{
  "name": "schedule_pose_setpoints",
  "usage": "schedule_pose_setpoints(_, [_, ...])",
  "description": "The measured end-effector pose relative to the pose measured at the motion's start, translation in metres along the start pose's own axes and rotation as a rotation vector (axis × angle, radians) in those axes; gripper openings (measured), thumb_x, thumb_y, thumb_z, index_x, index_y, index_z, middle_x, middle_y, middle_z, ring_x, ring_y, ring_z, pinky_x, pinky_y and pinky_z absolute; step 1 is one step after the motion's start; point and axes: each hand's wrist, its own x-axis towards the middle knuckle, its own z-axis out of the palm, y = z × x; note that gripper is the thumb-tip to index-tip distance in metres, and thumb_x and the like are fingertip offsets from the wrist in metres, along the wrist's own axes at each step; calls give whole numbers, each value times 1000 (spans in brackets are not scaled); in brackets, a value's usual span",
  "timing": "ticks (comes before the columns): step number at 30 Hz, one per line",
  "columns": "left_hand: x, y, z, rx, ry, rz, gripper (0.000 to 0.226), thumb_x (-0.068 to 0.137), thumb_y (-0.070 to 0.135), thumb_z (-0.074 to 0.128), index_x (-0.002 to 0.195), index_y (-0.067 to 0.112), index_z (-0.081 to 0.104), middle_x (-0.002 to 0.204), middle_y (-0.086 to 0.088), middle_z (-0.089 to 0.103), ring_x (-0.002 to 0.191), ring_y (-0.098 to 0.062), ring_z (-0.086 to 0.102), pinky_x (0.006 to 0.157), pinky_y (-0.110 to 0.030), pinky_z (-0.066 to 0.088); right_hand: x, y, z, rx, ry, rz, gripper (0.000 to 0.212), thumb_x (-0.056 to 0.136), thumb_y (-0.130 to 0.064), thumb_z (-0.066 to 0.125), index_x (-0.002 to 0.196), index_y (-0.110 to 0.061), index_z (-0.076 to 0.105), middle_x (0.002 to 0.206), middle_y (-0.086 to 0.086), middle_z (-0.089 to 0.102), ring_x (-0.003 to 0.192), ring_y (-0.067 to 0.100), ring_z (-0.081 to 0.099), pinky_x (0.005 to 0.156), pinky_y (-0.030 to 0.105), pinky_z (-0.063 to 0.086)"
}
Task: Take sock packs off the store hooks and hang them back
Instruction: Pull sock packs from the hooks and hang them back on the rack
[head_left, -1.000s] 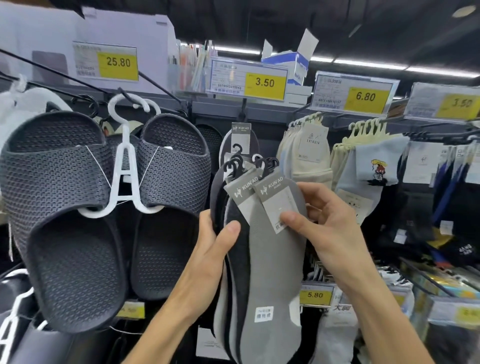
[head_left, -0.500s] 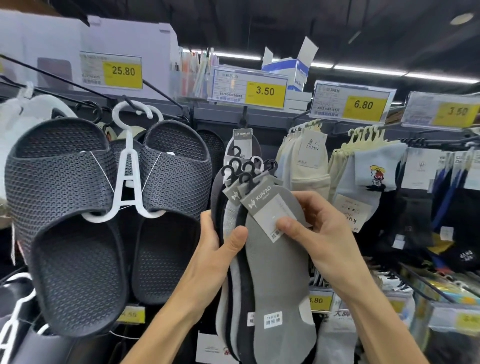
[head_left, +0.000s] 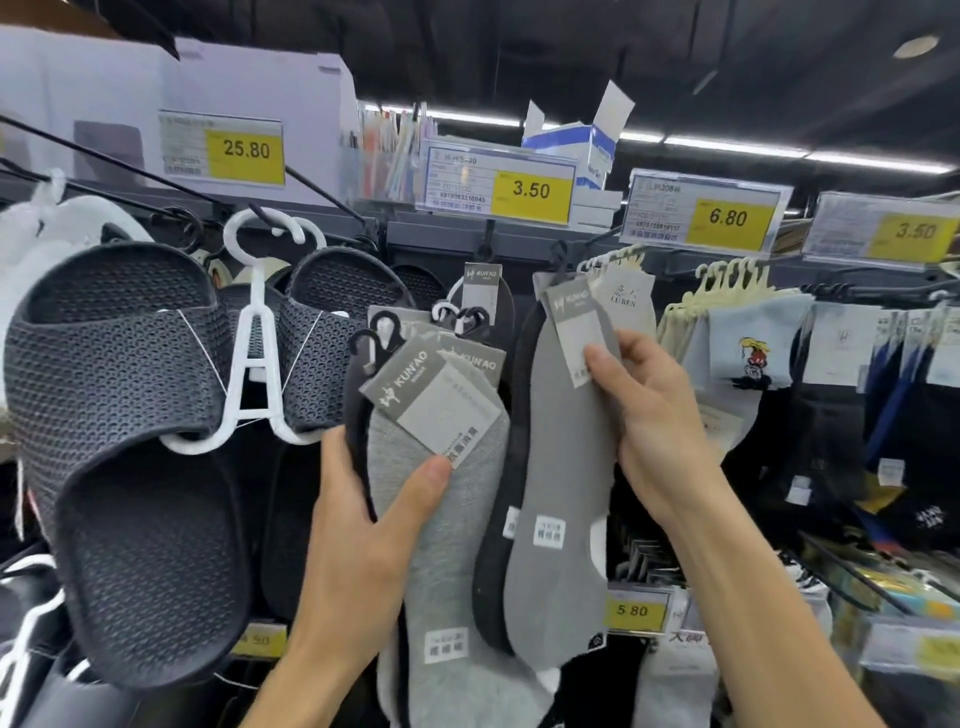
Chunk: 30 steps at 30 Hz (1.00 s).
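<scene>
**Head view of a shop display wall.** The left hand (head_left: 358, 525) grasps a bundle of sock packs (head_left: 447, 519), with the thumb across the front grey sock and the fingers curled behind the black ones. The bundle is off the rack and tilted, its black hangers (head_left: 382, 332) pointing up and to the left.

The right hand (head_left: 660, 431) pinches a single grey sock pack (head_left: 561, 467) by its card label (head_left: 576, 322), thumb on the face of the card. This pack hangs near vertical, long axis up and down, toe end low. Its small hanger (head_left: 558, 257) stands above the grip, at the height of the display rail.

The store hook (head_left: 485, 244) below the 3.50 tag lies up and to the left of that small hanger, and one hung pack (head_left: 480, 283) is already on it. Whether the held pack's hanger sits on any prong cannot be told.

The right hand is nearer the rail and so appears the one placed to hang. The move likely turns on bringing the hanger's opening onto a prong tip that lies above and farther than the grip.

**Legible writing.**
- "KUN'AO" is printed on the grey cards.
- "LUREN" is printed on the cream socks (head_left: 623, 301) at right.
- The yellow price tags read 25.80 (head_left: 244, 150), 3.50 (head_left: 530, 189) and 6.80 (head_left: 727, 218).
- A blurred tag at far right reads 3.50 (head_left: 914, 231), and a low one reads 5.80 (head_left: 631, 610).
- White stickers on the socks carry characters too small to read.

Dark slippers (head_left: 119, 415) on a white clip (head_left: 249, 364) hang at left.
</scene>
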Motion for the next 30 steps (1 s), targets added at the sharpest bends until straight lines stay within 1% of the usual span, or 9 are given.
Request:
schedule_pose_setpoints(2, [1, 5, -5, 33, 15, 45, 34, 73, 53, 72, 102, 51, 54, 106, 18, 73, 92, -4, 73, 71, -15, 57, 17, 3, 7, -29, 37, 18, 25, 91, -26, 65, 114, -17, 59, 102, -1, 75, 88, 10, 71, 72, 26, 56])
schedule_pose_setpoints(5, [3, 10, -11, 84, 20, 73, 33, 73, 51, 71, 100, 50, 52, 105, 20, 72, 90, -1, 72, 68, -12, 55, 46, 5, 15, -92, 140, 3, 25, 94, -23, 64, 117, -18, 58, 101, -2, 73, 79, 4, 70, 63, 20, 54])
schedule_pose_setpoints(6, [3, 11, -13, 97, 25, 76, 34, 73, 52, 71, 101, 50, 52, 105, 21, 72, 90, -1, 72, 68, -12, 55, 55, 5, 17, -128, 153, -5, 27, 94, -24, 63, 120, -20, 58, 103, -3, 72, 81, 4, 70, 61, 19, 53])
schedule_pose_setpoints(9, [2, 10, -20, 106, 40, 72, 34, 73, 52, 71, 101, 51, 52, 106, 21, 71, 92, 0, 71, 70, -11, 54, 75, 9, 20, -280, 159, -47, 27, 96, -29, 58, 122, -28, 57, 116, -4, 67, 98, 10, 66, 73, 26, 54])
schedule_pose_setpoints(11, [1, 10, -23, 96, 44, 58, 32, 73, 52, 70, 99, 51, 53, 105, 20, 72, 91, -1, 72, 69, -11, 55, 86, 13, 23, -397, 174, -116, 29, 96, -29, 56, 124, -30, 54, 119, -7, 63, 101, 8, 62, 82, 26, 50])
schedule_pose_setpoints(13, [-1, 10, -25, 82, 35, 50, 30, 73, 52, 70, 98, 50, 54, 104, 20, 73, 89, -1, 72, 67, -11, 55, 95, 17, 27, -492, 185, -166, 30, 96, -28, 54, 127, -29, 52, 116, -10, 59, 100, 6, 58, 85, 25, 46])
schedule_pose_setpoints(21, [-4, 13, -19, 76, -13, 56, 33, 76, 50, 70, 105, 51, 54, 106, 20, 73, 92, 0, 72, 69, -11, 55, 109, 38, 43, -561, 147, -210, 33, 97, -23, 53, 130, -21, 50, 101, -22, 56, 88, -3, 56, 88, 32, 52])
schedule_pose_setpoints(25, [-3, 12, -16, 67, -25, 46, 31, 76, 50, 70, 103, 50, 55, 106, 19, 73, 91, 0, 72, 69, -11, 55, 109, 42, 41, -647, 67, -240, 39, 97, -20, 54, 135, -19, 48, 115, -8, 59, 105, 14, 58, 96, 42, 49])
schedule_pose_setpoints(30, [-3, 10, -14, 54, -25, 38, 34, 76, 51, 71, 106, 44, 55, 106, 18, 74, 92, -1, 72, 70, -11, 55, 109, 39, 39, -714, -49, -251, 47, 97, -15, 54, 142, -20, 43, 126, -3, 60, 113, 15, 57, 102, 39, 46])
